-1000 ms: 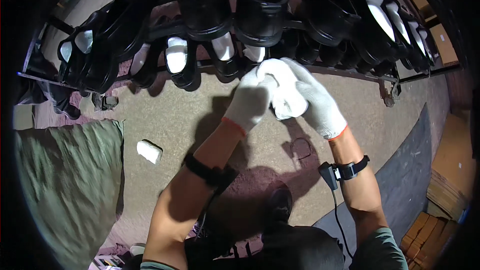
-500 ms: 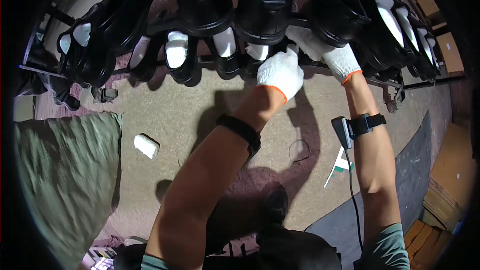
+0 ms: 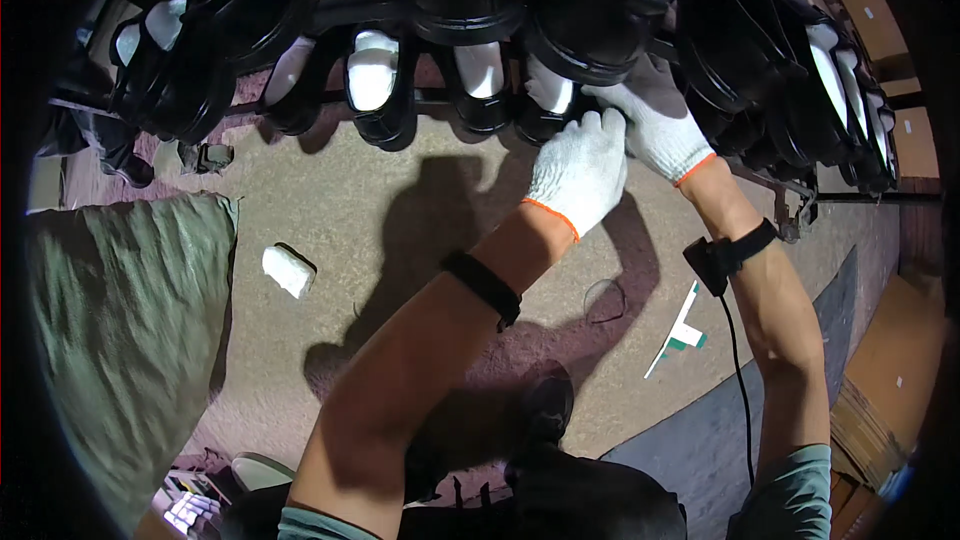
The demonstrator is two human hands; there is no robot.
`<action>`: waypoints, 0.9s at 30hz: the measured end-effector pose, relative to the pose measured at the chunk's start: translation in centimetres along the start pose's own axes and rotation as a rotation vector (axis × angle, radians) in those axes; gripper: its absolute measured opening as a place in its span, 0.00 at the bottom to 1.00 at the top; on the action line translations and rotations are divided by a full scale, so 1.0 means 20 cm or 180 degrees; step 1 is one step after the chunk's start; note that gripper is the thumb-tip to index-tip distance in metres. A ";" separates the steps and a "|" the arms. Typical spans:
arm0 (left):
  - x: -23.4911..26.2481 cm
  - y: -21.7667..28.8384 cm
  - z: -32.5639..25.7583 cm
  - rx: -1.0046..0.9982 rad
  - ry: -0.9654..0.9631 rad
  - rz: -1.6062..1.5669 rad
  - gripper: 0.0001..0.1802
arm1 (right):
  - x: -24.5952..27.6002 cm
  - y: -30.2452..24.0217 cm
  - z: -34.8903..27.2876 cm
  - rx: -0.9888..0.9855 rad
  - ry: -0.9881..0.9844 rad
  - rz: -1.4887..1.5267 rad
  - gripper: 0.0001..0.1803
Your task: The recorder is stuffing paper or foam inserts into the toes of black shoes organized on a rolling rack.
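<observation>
My left hand point(image 3: 581, 172), in a white knit glove with an orange cuff, is closed at the lower row of the rack, fingertips turned away from view. Beside it, my right hand point(image 3: 662, 130), gloved alike, has its fingers bent in toward the left one, partly shaded under an upper shoe. Something dark shows between the two hands; I cannot make out what it is. Just left of them sits a black shoe point(image 3: 537, 127) with white stuffing point(image 3: 550, 87) in its opening. Directly above hangs a larger black shoe point(image 3: 585, 30) in the upper row.
More stuffed black shoes point(image 3: 383, 122) line the rack rail point(image 3: 432, 96). A white wad point(image 3: 288, 270) and a white-and-green strip point(image 3: 680, 328) lie on the floor. Green cloth point(image 3: 130, 320) covers the left; cardboard point(image 3: 900, 340) stands right. A cable point(image 3: 741, 380) hangs from my right wrist device.
The view has shifted, with the rack now higher in it. My hands have come closer together, and the right one has drawn back from beneath the upper shoe.
</observation>
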State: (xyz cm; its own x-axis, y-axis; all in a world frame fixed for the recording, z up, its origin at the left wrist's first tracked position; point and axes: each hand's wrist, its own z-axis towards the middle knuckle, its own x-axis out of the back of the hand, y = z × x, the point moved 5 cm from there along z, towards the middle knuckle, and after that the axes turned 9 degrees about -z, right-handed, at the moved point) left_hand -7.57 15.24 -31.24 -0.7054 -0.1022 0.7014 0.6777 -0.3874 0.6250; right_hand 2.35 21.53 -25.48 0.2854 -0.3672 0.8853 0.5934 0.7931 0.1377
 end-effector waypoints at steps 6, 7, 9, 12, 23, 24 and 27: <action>0.01 -0.02 -0.02 0.0089 -0.0008 -0.0125 0.19 | -0.02 0.04 0.06 -0.1766 -0.0533 0.0103 0.18; 0.01 -0.02 -0.04 0.0124 -0.0012 -0.0096 0.19 | -0.04 0.01 0.09 -0.1747 -0.0509 -0.0120 0.18; 0.02 -0.04 -0.11 0.0384 -0.0259 -0.0288 0.18 | -0.13 0.03 0.08 -0.1955 -0.0739 -0.0495 0.17; 0.17 -0.01 -0.37 -0.0167 0.0532 -0.0394 0.18 | -0.18 0.08 0.06 -0.1641 -0.0358 -0.1011 0.20; 0.96 -1.06 -1.46 0.3264 0.1669 0.2471 0.36 | -0.25 -0.11 0.04 -0.1952 0.0107 -0.0963 0.10; 1.04 -1.25 -1.60 0.3791 0.1555 0.2296 0.39 | -0.24 -0.17 0.07 -0.1882 0.0200 -0.1054 0.09; 0.99 -1.39 -1.70 0.3961 0.0962 0.1936 0.44 | -0.23 -0.13 0.02 -0.1793 0.0146 -0.1068 0.08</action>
State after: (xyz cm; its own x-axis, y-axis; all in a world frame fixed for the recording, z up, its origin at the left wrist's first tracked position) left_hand -47.47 -7.07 -46.31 -0.1509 -0.2086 0.9663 0.5132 0.8189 0.2569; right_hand -0.71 21.32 -29.72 0.0406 -0.5806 0.8132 0.9555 0.2605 0.1384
